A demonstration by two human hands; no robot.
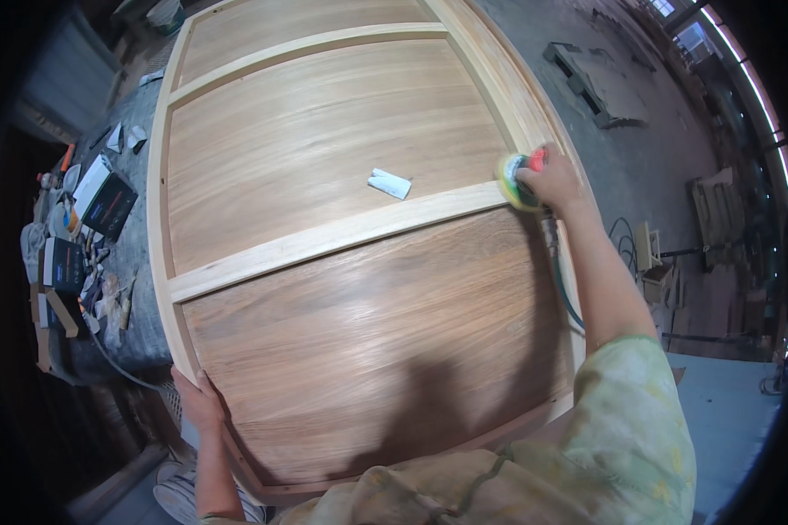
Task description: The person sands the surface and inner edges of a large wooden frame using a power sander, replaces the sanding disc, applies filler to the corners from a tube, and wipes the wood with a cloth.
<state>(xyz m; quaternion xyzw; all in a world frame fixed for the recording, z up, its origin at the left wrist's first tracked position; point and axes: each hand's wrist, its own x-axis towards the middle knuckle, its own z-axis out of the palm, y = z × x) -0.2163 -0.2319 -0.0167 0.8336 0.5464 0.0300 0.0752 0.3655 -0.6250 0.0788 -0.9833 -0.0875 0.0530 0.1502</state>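
My right hand [557, 178] grips a round pneumatic sander [520, 184] with a yellow-green pad and a red part on top. The sander rests where the pale cross rail [341, 237] meets the right side rail of a large wooden frame panel [361, 315]. From its rear a hose fitting [550, 235] leads into a dark green air hose [565, 292]. My left hand [200, 401] holds the panel's left frame edge near the lower corner, thumb on the inner side. A folded white piece of sandpaper or paper [389, 184] lies on the middle brown panel.
Left of the panel, a dark-covered table [138, 216] carries boxes [107, 200], a brush [129, 302], plastic bags and small tools. A bucket [165, 14] stands at the far left. On the right floor are a pallet-like wooden piece [594, 85] and a light blue surface [722, 407].
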